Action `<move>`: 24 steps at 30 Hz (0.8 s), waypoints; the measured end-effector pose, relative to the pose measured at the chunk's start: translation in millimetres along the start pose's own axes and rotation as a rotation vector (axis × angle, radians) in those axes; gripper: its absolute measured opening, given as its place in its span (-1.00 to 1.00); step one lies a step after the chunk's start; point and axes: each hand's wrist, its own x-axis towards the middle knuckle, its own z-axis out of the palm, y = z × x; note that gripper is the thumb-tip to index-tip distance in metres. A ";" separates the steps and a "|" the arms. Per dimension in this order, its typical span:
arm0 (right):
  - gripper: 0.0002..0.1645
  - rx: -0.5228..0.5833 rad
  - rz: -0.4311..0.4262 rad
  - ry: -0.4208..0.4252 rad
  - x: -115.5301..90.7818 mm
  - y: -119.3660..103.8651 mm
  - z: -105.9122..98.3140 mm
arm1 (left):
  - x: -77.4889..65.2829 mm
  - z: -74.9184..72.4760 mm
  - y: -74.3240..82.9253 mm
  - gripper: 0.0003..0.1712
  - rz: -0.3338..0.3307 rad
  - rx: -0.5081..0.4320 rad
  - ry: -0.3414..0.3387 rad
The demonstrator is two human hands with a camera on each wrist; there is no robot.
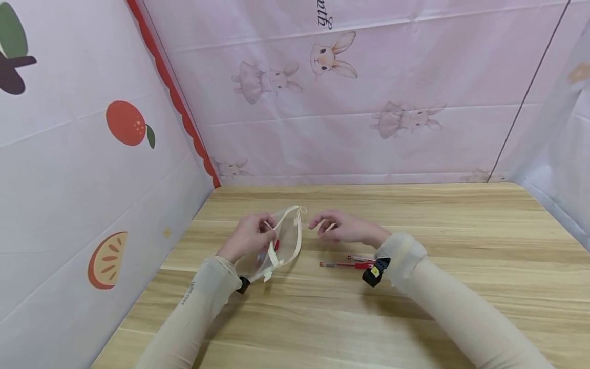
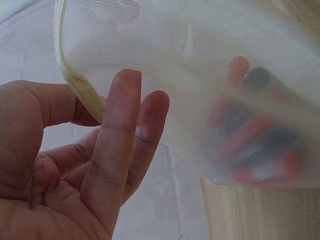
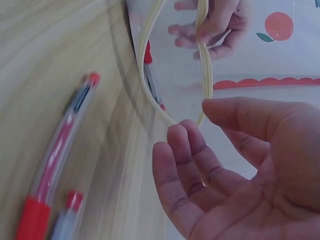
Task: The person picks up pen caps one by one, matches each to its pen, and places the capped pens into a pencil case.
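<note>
My left hand pinches the cream zipper edge of a sheer mesh zip pouch between thumb and finger, and the pouch's mouth gapes toward the right. Through the mesh, several red- and black-ended pens show as a blurred bundle in the left wrist view. Just right of the pouch mouth, my right hand holds nothing, its fingers loosely bent and thumb apart. Two red-capped clear pens lie on the table below it: a nearer pen and another pen, partly hidden by the right wrist.
The wood-grain table runs back to a pink rabbit-print curtain. A white fruit-print sheet stands along the left side, and another pale sheet hangs at the right.
</note>
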 end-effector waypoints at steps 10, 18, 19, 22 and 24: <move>-0.53 -0.132 -0.005 -0.067 -20.9 13.2 -18.5 | 0.3 1.1 -1.4 -0.83 -0.007 -0.001 -0.005; -0.58 -0.204 -0.020 -0.084 -37.2 24.1 -28.6 | 0.3 3.4 -1.4 -0.82 -0.011 -0.003 -0.008; -0.59 -0.215 -0.020 -0.089 -39.1 25.1 -29.4 | 0.2 3.6 -1.3 -0.82 -0.011 -0.002 -0.008; -0.58 -0.236 -0.021 -0.106 -44.7 27.6 -31.7 | 0.1 4.1 -1.1 -0.82 -0.016 -0.002 -0.008; -0.57 -0.241 -0.018 -0.114 -48.2 30.1 -33.4 | 0.1 4.8 -1.3 -0.81 -0.019 -0.002 -0.011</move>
